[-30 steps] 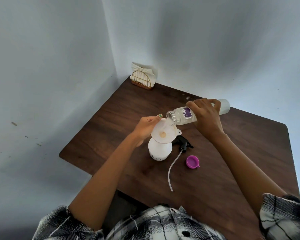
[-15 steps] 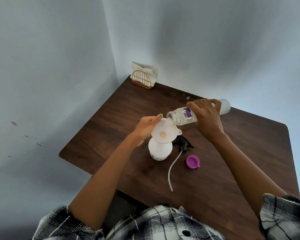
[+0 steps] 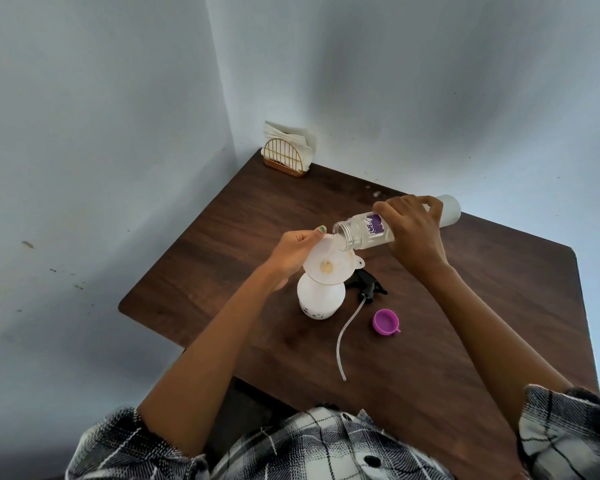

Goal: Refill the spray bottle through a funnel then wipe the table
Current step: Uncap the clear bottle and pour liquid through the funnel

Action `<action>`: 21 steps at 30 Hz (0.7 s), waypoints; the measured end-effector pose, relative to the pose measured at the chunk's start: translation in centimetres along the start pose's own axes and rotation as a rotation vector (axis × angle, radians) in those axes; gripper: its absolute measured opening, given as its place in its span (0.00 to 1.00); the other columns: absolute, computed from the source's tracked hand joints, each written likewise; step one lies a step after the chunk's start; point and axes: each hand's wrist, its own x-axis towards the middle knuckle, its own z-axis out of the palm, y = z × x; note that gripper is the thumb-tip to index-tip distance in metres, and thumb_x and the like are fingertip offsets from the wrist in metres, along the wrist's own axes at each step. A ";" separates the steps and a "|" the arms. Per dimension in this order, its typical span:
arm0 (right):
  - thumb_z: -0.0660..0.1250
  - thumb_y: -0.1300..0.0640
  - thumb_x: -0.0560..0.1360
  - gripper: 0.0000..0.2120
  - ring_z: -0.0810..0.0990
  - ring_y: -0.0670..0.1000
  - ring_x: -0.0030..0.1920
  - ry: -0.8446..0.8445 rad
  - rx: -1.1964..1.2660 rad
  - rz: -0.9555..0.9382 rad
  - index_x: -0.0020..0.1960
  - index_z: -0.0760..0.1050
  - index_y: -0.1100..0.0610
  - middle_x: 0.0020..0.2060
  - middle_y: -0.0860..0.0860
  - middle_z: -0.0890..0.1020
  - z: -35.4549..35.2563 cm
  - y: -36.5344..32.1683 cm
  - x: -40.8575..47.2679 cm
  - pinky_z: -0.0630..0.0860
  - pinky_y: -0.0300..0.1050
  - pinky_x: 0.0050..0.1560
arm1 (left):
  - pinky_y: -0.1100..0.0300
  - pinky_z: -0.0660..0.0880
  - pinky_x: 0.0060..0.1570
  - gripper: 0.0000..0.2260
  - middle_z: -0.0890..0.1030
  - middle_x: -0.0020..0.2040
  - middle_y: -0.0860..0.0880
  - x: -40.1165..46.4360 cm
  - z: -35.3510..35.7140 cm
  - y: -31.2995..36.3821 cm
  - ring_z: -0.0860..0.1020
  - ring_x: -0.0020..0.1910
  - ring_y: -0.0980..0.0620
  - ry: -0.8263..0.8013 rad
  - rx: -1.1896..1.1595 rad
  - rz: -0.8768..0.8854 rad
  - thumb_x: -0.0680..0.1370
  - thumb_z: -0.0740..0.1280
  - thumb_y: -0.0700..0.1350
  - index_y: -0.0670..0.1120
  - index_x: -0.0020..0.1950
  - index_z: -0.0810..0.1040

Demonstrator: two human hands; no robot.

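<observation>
Right hand: right hand wrapped around the middle of the refill bottle, right of frame centre, fingers over the top and thumb under; the bottle is tipped almost flat, its open mouth over the funnel's rim.
Left hand: left hand pinching the left rim of the funnel between thumb and fingers, steadying it at frame centre.
Refill bottle: clear plastic with a purple label; looks light and smooth, probably slippery if wet, so the grip around the label band seems sound. Whether liquid is flowing I cannot tell.
Funnel: thin white plastic, stiff but very light; seated in the neck of the spray bottle, apt to tip if let go during pouring. Rim or the small tab on its right side is the place to hold.
Spray bottle: spray bottle stands upright just below the funnel, white, round-bellied, low; likely light while near empty, so easy to knock over.
Sprayer head: black sprayer head lies just right of the spray bottle, its limp clear tube trailing toward the lower frame.
Cap: purple cap lies open side up, right of the tube.
Table: dark wood table.
Napkins: napkin holder at the far corner, upper centre; soft paper, probably meant for wiping.
</observation>
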 end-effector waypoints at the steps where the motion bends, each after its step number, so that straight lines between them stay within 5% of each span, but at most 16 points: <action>1: 0.77 0.63 0.62 0.24 0.79 0.58 0.49 -0.001 0.000 0.001 0.53 0.70 0.54 0.47 0.54 0.81 0.0 0.0 0.0 0.67 0.58 0.54 | 0.62 0.71 0.41 0.17 0.79 0.45 0.49 0.0 0.0 0.0 0.75 0.42 0.54 0.000 0.000 0.001 0.80 0.60 0.54 0.42 0.51 0.80; 12: 0.75 0.63 0.64 0.20 0.78 0.58 0.49 0.016 -0.003 0.006 0.52 0.72 0.54 0.46 0.53 0.81 0.1 0.1 -0.1 0.65 0.57 0.54 | 0.60 0.70 0.42 0.21 0.78 0.47 0.45 -0.1 0.0 0.0 0.74 0.44 0.50 0.006 0.018 -0.008 0.80 0.60 0.55 0.38 0.54 0.79; 21: 0.77 0.63 0.62 0.22 0.79 0.58 0.49 0.005 -0.010 -0.001 0.53 0.73 0.55 0.47 0.54 0.81 0.1 -0.1 -0.1 0.67 0.59 0.53 | 0.62 0.71 0.42 0.14 0.79 0.45 0.50 -0.1 0.0 0.1 0.75 0.44 0.54 0.000 0.002 -0.009 0.80 0.60 0.55 0.48 0.46 0.80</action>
